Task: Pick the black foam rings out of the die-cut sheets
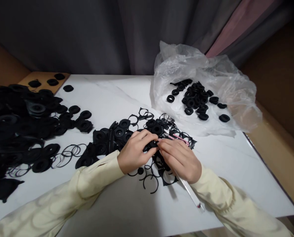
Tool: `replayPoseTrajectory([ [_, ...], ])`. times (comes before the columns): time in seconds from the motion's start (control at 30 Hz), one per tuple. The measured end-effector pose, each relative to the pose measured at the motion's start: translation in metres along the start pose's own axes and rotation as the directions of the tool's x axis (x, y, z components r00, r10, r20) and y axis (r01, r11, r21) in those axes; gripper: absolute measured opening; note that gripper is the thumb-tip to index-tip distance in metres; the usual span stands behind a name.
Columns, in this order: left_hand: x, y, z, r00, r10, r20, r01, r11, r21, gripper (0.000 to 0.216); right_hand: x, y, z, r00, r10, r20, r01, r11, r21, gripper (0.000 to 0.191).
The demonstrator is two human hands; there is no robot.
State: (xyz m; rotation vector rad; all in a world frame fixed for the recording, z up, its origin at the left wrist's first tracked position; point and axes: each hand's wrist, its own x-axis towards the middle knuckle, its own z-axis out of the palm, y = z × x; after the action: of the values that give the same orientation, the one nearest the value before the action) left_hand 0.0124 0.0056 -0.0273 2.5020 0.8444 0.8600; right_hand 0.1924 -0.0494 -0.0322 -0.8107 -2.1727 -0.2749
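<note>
Near the middle of the table, my left hand curls its thumb and fingers around a round black rubber part, mostly hidden by the fingers. My right hand meets it there, fingers bent and pressed together. A slim white-handled tool runs out from under the right palm toward the table's front; its tip is hidden. Beneath and around both hands lie thin black rubber ring scraps and several black rubber discs. A pink-handled tool lies just beyond the right fingers.
On the left spreads a large heap of black rubber discs, with a few on a brown board. At the back right, a crumpled clear plastic bag carries black rings. Grey curtains hang behind the white table.
</note>
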Motion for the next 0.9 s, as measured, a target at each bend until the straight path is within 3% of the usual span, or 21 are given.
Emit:
replayPoseTrajectory([
  [0.23,-0.001,0.000,0.002,0.998,-0.015,-0.062,0.015,1.000,0.000,0.013,0.001,0.002,-0.005,1.000,0.026,0.008,-0.026,0.999,0.019,0.015],
  [0.43,-0.003,0.003,0.002,0.992,-0.106,-0.068,0.106,0.994,0.003,0.041,-0.009,0.005,0.000,0.990,0.136,-0.019,-0.135,0.989,0.068,0.026],
  [0.9,-0.001,0.003,0.000,1.000,-0.027,0.013,0.027,1.000,-0.005,0.025,-0.011,0.005,0.006,0.963,0.254,-0.091,-0.246,0.965,0.092,0.039],
])
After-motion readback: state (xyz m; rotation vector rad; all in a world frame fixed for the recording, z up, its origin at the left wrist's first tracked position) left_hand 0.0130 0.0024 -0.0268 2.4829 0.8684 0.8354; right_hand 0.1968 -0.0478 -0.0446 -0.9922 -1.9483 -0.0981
